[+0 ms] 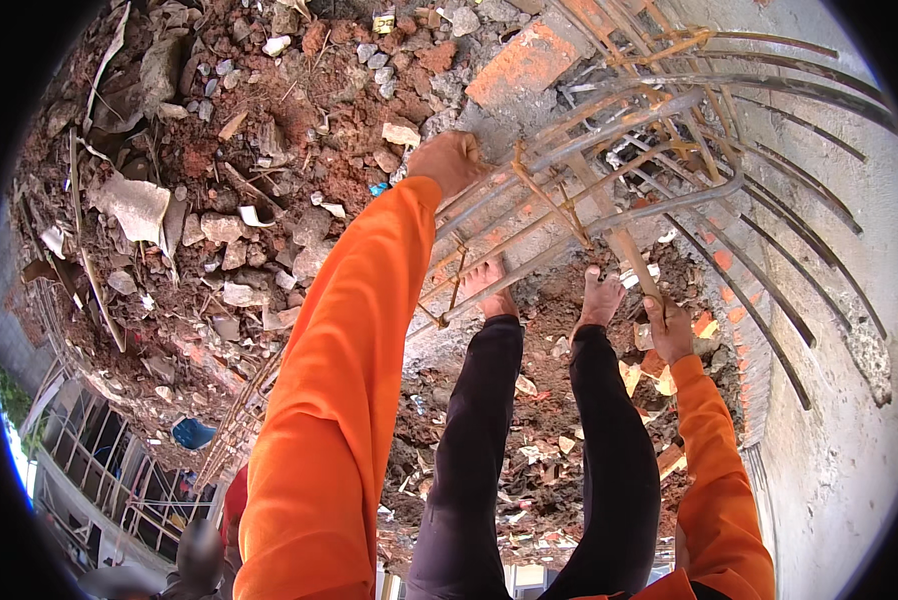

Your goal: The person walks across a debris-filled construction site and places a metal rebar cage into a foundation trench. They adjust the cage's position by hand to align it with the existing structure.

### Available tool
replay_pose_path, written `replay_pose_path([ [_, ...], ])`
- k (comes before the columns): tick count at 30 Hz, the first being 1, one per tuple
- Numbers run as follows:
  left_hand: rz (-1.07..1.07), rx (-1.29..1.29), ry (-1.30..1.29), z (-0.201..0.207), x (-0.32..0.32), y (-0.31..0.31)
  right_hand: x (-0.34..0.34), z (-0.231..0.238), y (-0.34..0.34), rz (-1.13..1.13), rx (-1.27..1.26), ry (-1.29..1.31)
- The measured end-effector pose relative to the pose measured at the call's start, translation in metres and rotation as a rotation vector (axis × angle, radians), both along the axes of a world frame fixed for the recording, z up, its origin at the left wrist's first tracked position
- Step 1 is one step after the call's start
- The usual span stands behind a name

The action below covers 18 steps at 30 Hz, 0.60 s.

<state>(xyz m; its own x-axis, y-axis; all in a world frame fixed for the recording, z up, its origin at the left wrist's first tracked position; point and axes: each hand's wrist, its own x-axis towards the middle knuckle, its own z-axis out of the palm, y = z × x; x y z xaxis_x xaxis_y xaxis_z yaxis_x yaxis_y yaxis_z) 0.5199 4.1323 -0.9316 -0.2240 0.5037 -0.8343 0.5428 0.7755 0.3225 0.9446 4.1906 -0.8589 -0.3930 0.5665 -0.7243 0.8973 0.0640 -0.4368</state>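
A long rebar cage [659, 209], made of rusty steel bars tied with square stirrups [461, 278], slants across the ground before me. My left hand [451, 163] is closed around a bar on the cage's far left side. Low on the right, my right hand [669, 325] grips the near end of a narrow wooden stick [632, 257]. This stick runs up and to the left, in among the cage bars, where its far end is hard to make out. My bare feet [599, 298] stand just under the near side of the cage.
Bent rebar ends [799, 195] fan out against a concrete wall [839, 480] on the right. A broken brick block [524, 65] lies beyond the cage. Rubble and red soil [219, 200] cover the left. People [204, 550] are at the lower left, near another rebar cage [234, 425].
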Motion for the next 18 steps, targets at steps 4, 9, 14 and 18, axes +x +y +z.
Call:
replay_pose_path([
  [4,0.355,0.27,-0.293,-0.053,-0.004,-0.02,0.036,0.0,-0.004,0.013,0.052,-0.016],
  [9,0.356,0.295,-0.295,-0.063,-0.005,-0.009,0.004,-0.025,0.007,0.063,0.119,0.064],
  [14,0.103,0.178,-0.129,-0.062,-0.012,-0.004,-0.02,-0.052,0.005,0.117,0.138,0.163],
  [18,0.024,0.06,0.026,-0.046,0.0,0.003,-0.036,-0.066,0.006,0.275,0.361,0.067],
])
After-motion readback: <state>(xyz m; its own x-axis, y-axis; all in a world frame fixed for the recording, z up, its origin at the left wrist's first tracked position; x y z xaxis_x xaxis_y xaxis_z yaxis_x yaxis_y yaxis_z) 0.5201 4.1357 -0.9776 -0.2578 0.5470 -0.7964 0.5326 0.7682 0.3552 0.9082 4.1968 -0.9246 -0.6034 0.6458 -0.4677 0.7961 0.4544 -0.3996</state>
